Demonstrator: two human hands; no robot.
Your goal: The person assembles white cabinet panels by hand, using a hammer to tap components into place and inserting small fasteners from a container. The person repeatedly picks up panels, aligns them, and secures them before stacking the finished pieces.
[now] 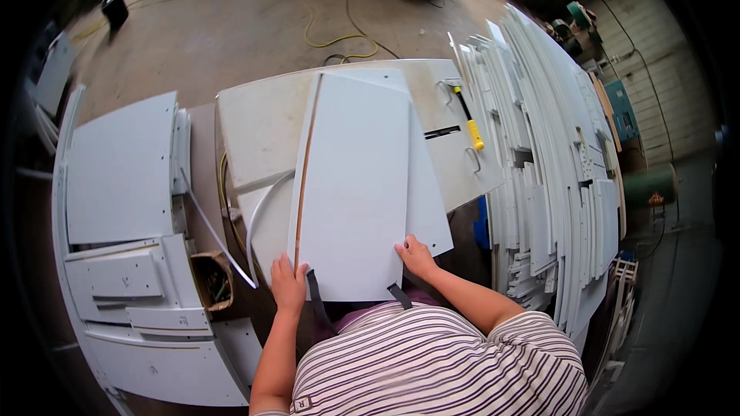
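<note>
A long white panel (354,177) lies in front of me, with a brown strip along its left side. My left hand (288,285) grips its near left edge, fingers curled over the side. Closed on the near right edge is my right hand (417,256), the thumb and fingers pinching it. Beneath sits a second white panel (428,192), turned at an angle and showing along the right. Both rest on a worn pale worktable (262,119). Dark straps (316,296) hang by the near end of the upper panel.
Right of the panels lies a yellow-handled hammer (470,125). A tall stack of white boards (539,108) stands along the right. To the left are more white panels (119,177) and an open cardboard box (212,281). A curved white strip (253,239) dangles beside the table; cables (347,37) cross the floor.
</note>
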